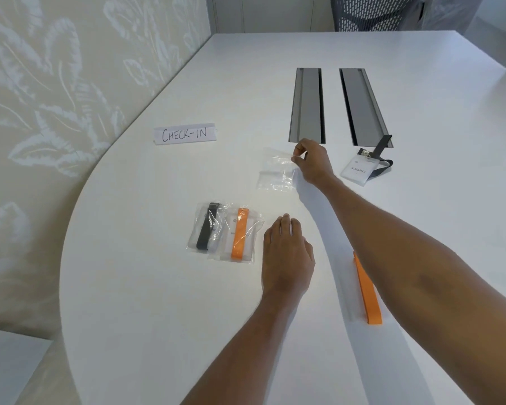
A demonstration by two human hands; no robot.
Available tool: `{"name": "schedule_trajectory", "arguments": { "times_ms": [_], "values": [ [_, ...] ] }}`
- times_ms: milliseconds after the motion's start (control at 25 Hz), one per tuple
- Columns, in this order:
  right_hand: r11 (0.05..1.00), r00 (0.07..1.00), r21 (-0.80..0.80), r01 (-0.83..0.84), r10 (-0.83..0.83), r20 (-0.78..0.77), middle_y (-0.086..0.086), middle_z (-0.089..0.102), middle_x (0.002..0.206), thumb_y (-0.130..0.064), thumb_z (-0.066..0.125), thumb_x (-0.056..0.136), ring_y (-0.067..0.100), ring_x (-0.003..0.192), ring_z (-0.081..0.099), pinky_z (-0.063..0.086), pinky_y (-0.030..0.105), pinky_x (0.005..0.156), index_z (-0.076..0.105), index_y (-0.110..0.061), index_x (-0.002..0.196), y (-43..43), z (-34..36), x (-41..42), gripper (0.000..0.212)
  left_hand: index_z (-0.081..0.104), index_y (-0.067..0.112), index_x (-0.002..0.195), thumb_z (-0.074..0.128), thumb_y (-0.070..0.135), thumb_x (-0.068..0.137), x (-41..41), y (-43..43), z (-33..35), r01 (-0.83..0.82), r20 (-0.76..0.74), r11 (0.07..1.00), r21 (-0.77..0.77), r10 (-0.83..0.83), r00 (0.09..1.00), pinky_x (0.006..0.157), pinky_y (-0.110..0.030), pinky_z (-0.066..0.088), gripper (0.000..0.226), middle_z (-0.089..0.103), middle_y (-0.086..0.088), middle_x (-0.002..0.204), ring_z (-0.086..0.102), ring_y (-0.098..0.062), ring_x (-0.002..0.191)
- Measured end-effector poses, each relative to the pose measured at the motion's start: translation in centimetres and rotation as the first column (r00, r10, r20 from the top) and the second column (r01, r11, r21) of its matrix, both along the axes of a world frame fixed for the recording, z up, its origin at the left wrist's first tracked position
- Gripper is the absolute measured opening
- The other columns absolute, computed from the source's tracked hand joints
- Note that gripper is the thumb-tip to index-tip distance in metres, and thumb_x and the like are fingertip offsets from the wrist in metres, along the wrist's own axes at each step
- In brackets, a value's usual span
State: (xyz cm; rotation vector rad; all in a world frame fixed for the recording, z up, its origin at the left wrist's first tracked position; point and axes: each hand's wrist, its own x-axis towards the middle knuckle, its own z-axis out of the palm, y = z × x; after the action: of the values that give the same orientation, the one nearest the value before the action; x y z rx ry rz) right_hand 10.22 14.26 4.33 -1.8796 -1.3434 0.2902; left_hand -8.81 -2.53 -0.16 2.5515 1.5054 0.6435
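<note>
My right hand (311, 163) pinches the right edge of an empty clear plastic bag (276, 172) lying mid-table. My left hand (287, 252) hovers or rests palm down on the white table (146, 287), fingers relaxed, holding nothing, just right of two bagged badges. One bag holds a badge with a black lanyard (206, 228), the other a badge with an orange lanyard (240, 233). A loose orange lanyard with a clear holder (367, 290) lies partly under my right forearm. A name badge reading "V Kohli" with a black lanyard (360, 171) lies to the right.
A paper strip marked "CHECK-IN" (184, 134) sits left of centre. Two grey cable-tray lids (307, 105) (362, 108) are set into the table beyond the hands. A mesh chair (374, 13) stands at the far edge. A patterned wall panel borders the curved left edge.
</note>
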Motion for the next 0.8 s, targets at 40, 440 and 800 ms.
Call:
{"name": "schedule_trajectory", "arguments": {
  "times_ms": [40, 440, 800],
  "values": [
    [1.000, 1.000, 0.017, -0.006, 0.005, 0.003, -0.003, 0.066, 0.096, -0.007, 0.070, 0.093, 0.018, 0.080, 0.056, 0.053, 0.042, 0.082, 0.060, -0.018, 0.089, -0.8, 0.3, -0.1, 0.015, 0.053, 0.007, 0.141, 0.041, 0.023, 0.102, 0.0, 0.0, 0.0, 0.000, 0.001, 1.000, -0.001, 0.000, 1.000, 0.120, -0.042, 0.037, 0.044, 0.053, -0.013, 0.152, 0.045, -0.028, 0.144],
    [0.971, 0.999, 0.239, -0.007, -0.004, 0.045, 0.002, 0.070, 0.095, -0.012, 0.072, 0.094, 0.019, 0.078, 0.061, 0.053, 0.036, 0.077, 0.072, -0.013, 0.097, -13.7, 5.5, -2.8, 0.004, 0.058, 0.002, 0.135, 0.052, 0.019, 0.101, -0.3, -0.3, 0.2, 0.023, 0.041, 0.999, -0.038, -0.021, 0.999, 0.118, -0.043, 0.041, 0.038, 0.058, -0.019, 0.146, 0.052, -0.033, 0.139],
    [0.963, 0.990, 0.237, 0.129, -0.137, 0.019, -0.008, 0.064, 0.097, -0.014, 0.070, 0.094, 0.015, 0.081, 0.062, 0.054, 0.036, 0.072, 0.071, -0.020, 0.088, -24.6, 5.9, -7.0, 0.008, 0.057, 0.012, 0.132, 0.061, 0.007, 0.095, -2.4, -3.7, 2.7, -0.011, 0.473, 0.992, 0.124, -0.049, 0.880, 0.109, -0.043, 0.042, 0.037, 0.062, -0.007, 0.130, 0.057, -0.031, 0.125]
  ]
}}
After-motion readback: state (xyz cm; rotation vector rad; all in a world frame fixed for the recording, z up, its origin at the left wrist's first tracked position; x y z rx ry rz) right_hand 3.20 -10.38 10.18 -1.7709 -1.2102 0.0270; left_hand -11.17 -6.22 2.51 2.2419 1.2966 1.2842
